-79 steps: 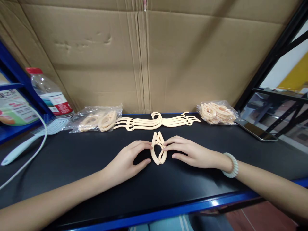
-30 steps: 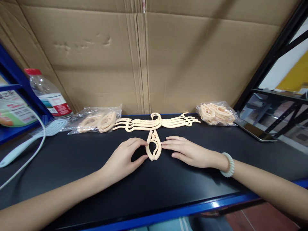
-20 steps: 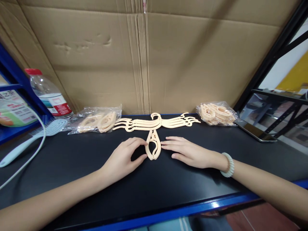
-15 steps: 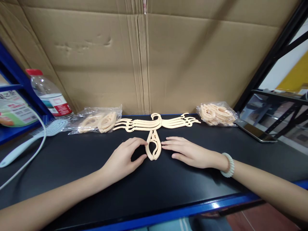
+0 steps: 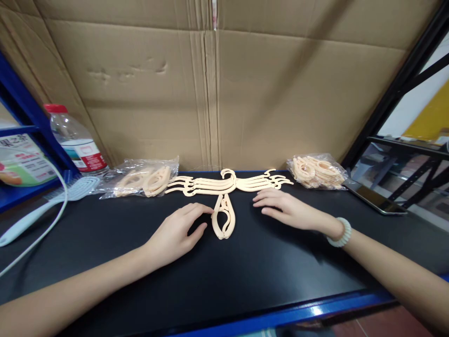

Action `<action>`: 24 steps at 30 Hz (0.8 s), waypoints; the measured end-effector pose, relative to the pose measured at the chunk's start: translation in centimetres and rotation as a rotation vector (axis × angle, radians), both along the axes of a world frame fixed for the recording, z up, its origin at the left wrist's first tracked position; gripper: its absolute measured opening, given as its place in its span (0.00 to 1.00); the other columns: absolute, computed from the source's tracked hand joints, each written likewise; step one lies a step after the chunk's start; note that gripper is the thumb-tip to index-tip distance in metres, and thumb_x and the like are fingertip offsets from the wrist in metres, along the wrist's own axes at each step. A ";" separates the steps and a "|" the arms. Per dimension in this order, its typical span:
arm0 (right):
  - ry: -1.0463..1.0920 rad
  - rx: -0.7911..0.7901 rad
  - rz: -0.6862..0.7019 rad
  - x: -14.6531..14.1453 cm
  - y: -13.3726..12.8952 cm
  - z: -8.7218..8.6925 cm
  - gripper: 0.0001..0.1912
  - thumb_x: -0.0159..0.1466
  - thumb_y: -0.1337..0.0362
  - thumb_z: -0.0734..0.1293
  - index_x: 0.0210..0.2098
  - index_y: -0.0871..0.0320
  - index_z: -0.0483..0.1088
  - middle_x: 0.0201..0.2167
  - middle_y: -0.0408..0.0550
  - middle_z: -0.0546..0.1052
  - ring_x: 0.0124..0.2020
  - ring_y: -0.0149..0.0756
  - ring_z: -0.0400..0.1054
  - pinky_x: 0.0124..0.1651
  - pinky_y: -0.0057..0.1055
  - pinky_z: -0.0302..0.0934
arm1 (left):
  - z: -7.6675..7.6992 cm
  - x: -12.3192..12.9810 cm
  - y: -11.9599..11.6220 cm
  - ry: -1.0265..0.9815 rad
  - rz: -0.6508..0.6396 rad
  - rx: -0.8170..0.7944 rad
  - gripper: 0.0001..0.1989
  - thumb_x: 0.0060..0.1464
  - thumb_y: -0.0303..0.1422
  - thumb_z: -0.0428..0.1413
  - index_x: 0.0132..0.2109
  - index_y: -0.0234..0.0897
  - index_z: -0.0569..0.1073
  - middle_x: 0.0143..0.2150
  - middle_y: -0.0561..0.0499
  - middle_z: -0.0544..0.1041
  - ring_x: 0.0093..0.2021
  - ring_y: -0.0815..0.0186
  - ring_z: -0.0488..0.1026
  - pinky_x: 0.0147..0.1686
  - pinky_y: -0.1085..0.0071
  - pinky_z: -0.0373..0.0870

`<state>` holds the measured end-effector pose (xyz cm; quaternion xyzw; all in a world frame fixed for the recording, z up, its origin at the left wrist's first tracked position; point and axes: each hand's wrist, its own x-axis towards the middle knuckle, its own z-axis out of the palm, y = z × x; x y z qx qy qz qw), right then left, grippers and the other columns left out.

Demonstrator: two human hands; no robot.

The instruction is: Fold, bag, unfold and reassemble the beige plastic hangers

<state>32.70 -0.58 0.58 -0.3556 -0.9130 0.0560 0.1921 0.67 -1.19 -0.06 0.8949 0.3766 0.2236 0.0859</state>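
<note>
Cream hangers [image 5: 230, 186] on black tabletop [image 5: 224, 285].

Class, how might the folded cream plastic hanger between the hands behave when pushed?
The folded cream plastic hanger would probably slide rather than roll, lying flat on the smooth black tabletop. Its slim frame and open middle suggest low weight.

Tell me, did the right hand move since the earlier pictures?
Yes. Judged against the unfolded hangers, which stayed put, the right hand went to the right and nearer them, away from the folded hanger.

Folded cream hanger [image 5: 216, 225]: teardrop-shaped, flat on black tabletop [image 5: 224, 281], narrow end pointing away.
</note>
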 end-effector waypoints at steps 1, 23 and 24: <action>0.016 0.032 -0.030 0.7 0.6 0.0 0.15 0.68 0.60 0.59 0.49 0.57 0.72 0.52 0.52 0.73 0.55 0.40 0.64 0.60 0.43 0.58 | 0.0 0.0 0.0 0.000 -0.002 0.003 0.14 0.58 0.31 0.47 0.50 0.42 0.69 0.49 0.49 0.75 0.49 0.59 0.72 0.49 0.61 0.70; 0.021 0.192 -0.244 2.9 4.0 -2.7 0.14 0.66 0.64 0.60 0.49 0.59 0.70 0.46 0.56 0.72 0.51 0.46 0.65 0.55 0.48 0.61 | 0.0 0.0 0.0 -0.024 -0.008 0.022 0.13 0.57 0.29 0.49 0.49 0.41 0.70 0.48 0.49 0.76 0.48 0.59 0.72 0.49 0.61 0.70; 0.028 0.194 -0.249 2.9 4.0 -2.7 0.14 0.66 0.64 0.60 0.48 0.59 0.70 0.45 0.56 0.72 0.50 0.46 0.65 0.54 0.48 0.61 | 0.0 0.0 0.0 -0.024 -0.007 0.022 0.13 0.57 0.29 0.49 0.49 0.41 0.70 0.48 0.48 0.76 0.49 0.59 0.72 0.49 0.61 0.70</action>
